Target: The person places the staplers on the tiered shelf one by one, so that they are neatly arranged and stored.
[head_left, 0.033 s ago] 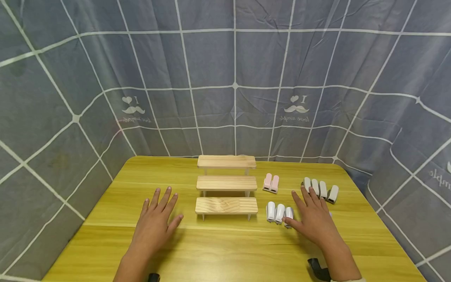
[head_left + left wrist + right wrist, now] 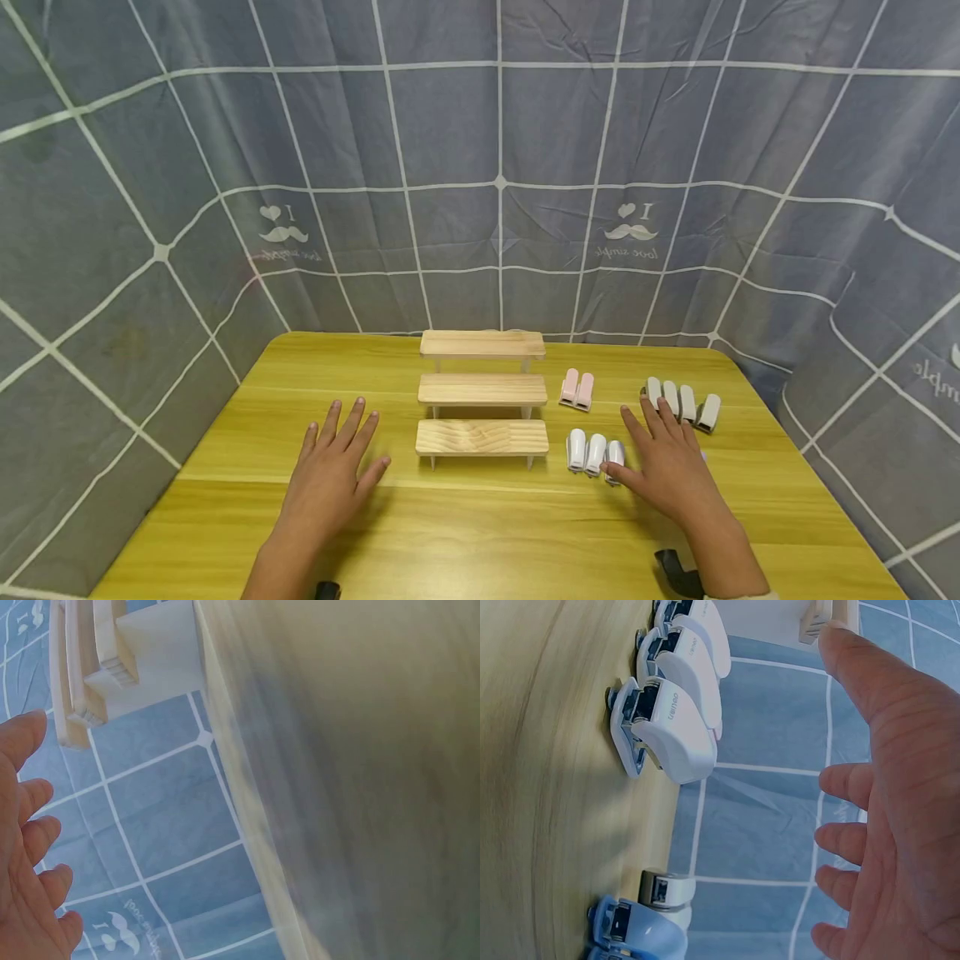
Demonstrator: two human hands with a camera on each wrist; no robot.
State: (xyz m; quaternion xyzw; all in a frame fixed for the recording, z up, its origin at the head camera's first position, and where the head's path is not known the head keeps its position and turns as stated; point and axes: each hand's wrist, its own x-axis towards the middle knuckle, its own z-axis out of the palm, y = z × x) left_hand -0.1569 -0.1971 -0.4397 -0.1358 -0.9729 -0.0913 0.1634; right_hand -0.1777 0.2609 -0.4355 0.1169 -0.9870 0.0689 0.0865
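My left hand (image 2: 327, 471) is held over the table with fingers spread, left of a three-step wooden display stand (image 2: 482, 437). It holds nothing; its fingers (image 2: 41, 838) also appear in the left wrist view. My right hand (image 2: 667, 467) hovers palm down, fingers spread and holding nothing, and partly covers the staplers near it. Three small white staplers (image 2: 596, 452) lie by its thumb, the thumb overlapping the rightmost in view. Two pink staplers (image 2: 576, 389) sit behind them. Beyond the fingertips is a row of several grey-white staplers (image 2: 687, 402). Blue staplers (image 2: 649, 930) show in the right wrist view.
A wood-grain table (image 2: 480, 533) carries everything. Grey checked curtains (image 2: 450, 233) hang behind it and on both sides. A black curved piece (image 2: 677, 575) shows beside the right wrist, and a small dark piece (image 2: 327, 591) beside the left.
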